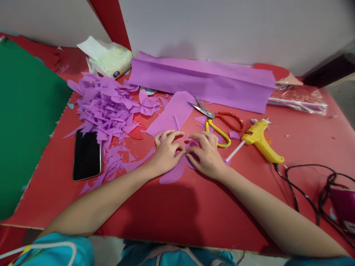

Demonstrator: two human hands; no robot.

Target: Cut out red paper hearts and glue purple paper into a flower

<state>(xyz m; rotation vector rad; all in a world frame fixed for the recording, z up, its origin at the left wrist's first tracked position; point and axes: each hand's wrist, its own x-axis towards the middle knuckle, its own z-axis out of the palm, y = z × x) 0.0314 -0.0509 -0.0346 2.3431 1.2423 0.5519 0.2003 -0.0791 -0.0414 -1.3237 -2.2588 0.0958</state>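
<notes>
Both hands meet near the middle of the red table, over cut purple paper petals. A rounded purple paper petal pokes out below my left hand, which is closed in a pinch with thumb and index finger at the paper. My right hand pinches too, its fingertips close to the left ones on the purple paper. The fingers hide most of what they hold. Just beyond lies a long purple paper strip with a rounded end. Scissors with one red and one yellow handle rest behind my right hand.
A heap of purple cuttings and a black phone lie left. Behind are a tissue pack and a folded purple sheet. A yellow glue gun with a black cord lies right. A green board is far left.
</notes>
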